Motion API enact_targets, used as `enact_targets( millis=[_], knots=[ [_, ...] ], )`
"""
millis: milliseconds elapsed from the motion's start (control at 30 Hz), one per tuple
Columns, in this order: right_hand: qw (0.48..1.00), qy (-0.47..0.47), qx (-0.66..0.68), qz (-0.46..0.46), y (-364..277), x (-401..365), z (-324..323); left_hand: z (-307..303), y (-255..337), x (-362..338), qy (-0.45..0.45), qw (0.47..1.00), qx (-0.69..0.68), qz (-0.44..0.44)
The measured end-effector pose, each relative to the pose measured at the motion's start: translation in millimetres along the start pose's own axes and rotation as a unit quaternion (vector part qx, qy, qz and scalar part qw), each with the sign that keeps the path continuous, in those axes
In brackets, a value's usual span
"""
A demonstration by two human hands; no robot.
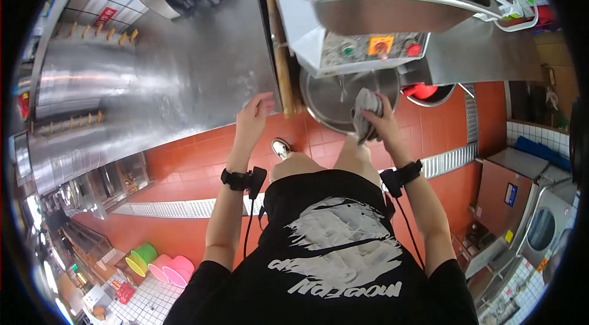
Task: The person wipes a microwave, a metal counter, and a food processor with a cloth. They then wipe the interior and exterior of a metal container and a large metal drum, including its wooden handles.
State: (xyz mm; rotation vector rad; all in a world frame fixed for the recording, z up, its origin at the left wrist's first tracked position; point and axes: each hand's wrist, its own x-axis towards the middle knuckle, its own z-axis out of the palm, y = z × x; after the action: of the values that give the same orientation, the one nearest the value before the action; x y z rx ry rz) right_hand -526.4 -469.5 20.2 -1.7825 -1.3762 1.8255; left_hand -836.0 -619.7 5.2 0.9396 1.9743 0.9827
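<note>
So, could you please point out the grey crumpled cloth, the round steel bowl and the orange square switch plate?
Grey crumpled cloth (366, 110), head view: its upper folds.
Round steel bowl (328, 101), head view: bare inner surface left of the cloth.
Orange square switch plate (380, 45), head view: its middle.

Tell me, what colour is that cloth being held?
Grey cloth in the right hand; head view.

Grey cloth (367, 115) below the silver panel (362, 50), itself dotted green, orange, red. Red-brown tiled floor (202, 153) under that panel; black shirt (294, 197), white print.
</note>
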Motion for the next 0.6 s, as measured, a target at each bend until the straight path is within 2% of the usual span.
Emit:
enact_targets(
  millis=[67, 133, 167, 200, 267, 300, 367, 433, 467, 500, 533, 600],
  knots=[
    [0.997, 0.004, -0.002, -0.080, 62, 2, 34, -8, -16, -3, -0.005, 1.000, -0.024, 0.003],
    [0.999, 0.001, -0.023, -0.036, 114, 7, 65, -23, -25, -11, -0.021, 1.000, -0.002, 0.003],
    [0.998, -0.031, -0.043, -0.046, 141, 17, 76, -31, -37, -16, -0.016, 1.000, -0.008, -0.007],
    [0.997, -0.037, -0.050, -0.040, 145, 21, 89, -38, -50, -25, -0.015, 1.000, -0.001, -0.009],
    [0.948, 0.019, -0.271, -0.166, 152, 38, 115, -49, -74, -41, -0.013, 1.000, 0.004, -0.020],
    [0.947, 0.036, -0.265, -0.180, 139, 48, 130, -55, -87, -50, -0.013, 0.999, -0.017, -0.043],
    [0.916, 0.042, -0.299, -0.264, 107, 80, 156, -65, -110, -73, -0.014, 0.996, -0.040, -0.077],
    [0.885, 0.030, -0.305, -0.350, 101, 136, 177, -68, -126, -91, -0.031, 0.988, -0.046, -0.142],
    [0.906, 0.019, -0.285, -0.312, 83, 145, 192, -67, -131, -100, -0.036, 0.988, -0.049, -0.145],
    [0.909, 0.001, -0.251, -0.333, 81, 164, 198, -67, -135, -106, -0.046, 0.986, -0.040, -0.157],
    [0.914, -0.038, -0.277, -0.296, 90, 192, 204, -66, -136, -109, -0.057, 0.984, -0.028, -0.168],
    [0.871, 0.066, -0.312, -0.372, 94, 193, 221, -54, -126, -110, -0.080, 0.984, -0.022, -0.160]
  ],
)
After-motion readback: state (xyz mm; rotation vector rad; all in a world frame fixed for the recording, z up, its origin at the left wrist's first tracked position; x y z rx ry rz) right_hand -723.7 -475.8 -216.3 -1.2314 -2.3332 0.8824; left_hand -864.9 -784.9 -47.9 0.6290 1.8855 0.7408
